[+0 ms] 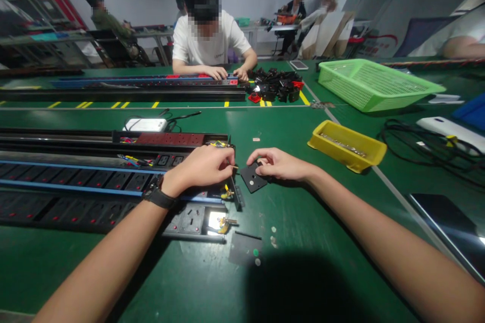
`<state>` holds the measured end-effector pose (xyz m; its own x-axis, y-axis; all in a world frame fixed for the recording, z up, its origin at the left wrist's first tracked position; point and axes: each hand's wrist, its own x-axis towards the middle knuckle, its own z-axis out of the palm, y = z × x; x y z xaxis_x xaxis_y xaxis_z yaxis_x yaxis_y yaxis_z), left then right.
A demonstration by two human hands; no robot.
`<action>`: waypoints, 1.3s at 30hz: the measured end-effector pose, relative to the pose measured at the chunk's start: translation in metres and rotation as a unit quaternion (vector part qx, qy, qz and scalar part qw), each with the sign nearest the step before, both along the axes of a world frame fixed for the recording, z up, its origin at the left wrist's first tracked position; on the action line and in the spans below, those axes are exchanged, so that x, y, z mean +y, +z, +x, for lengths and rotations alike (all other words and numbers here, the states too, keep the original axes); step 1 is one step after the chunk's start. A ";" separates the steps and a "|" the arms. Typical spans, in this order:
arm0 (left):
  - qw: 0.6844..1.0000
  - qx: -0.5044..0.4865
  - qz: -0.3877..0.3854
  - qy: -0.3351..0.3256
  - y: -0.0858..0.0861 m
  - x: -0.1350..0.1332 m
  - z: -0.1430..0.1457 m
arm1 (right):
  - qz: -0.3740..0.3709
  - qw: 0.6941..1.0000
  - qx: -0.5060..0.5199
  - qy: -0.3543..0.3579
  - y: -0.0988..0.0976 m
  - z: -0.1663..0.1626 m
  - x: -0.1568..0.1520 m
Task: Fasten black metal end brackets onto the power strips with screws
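Observation:
My left hand (206, 166), with a black watch on the wrist, is curled closed at the open end of a long black power strip (94, 176) and pinches a thin wire or pin that pokes out to the right. My right hand (278, 164) is closed on a small black square end plate (253, 177), holding it tilted just above the green table (310, 242), a short gap from my left fingers. Yellow and brass wire ends (226, 193) stick out of the strip's end below my left hand.
More power strips lie stacked at the left. A yellow tray (346, 145) with metal strips sits to the right, a green basket (373, 83) behind it. Small screws and discs (265, 250) lie near me. Across the table a person in white works beside black parts (276, 86).

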<state>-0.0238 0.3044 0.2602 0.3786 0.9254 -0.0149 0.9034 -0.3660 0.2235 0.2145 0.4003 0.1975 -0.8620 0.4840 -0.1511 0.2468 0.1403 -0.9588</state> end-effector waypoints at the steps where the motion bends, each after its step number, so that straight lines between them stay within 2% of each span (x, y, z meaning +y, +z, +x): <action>1: 1.000 0.001 -0.001 0.000 0.001 0.000 0.000 | -0.001 1.000 -0.003 0.009 0.000 0.001 0.001; 8: 1.000 0.003 -0.011 0.007 0.004 -0.001 0.003 | -0.004 0.999 -0.016 0.042 0.003 0.001 0.003; 19: 1.000 0.010 -0.021 -0.001 0.001 0.003 0.000 | 0.011 0.999 -0.020 0.047 0.007 0.000 0.006; 39: 1.000 -0.003 -0.027 0.006 0.004 0.001 0.002 | -0.006 0.998 -0.049 0.035 0.014 0.000 0.000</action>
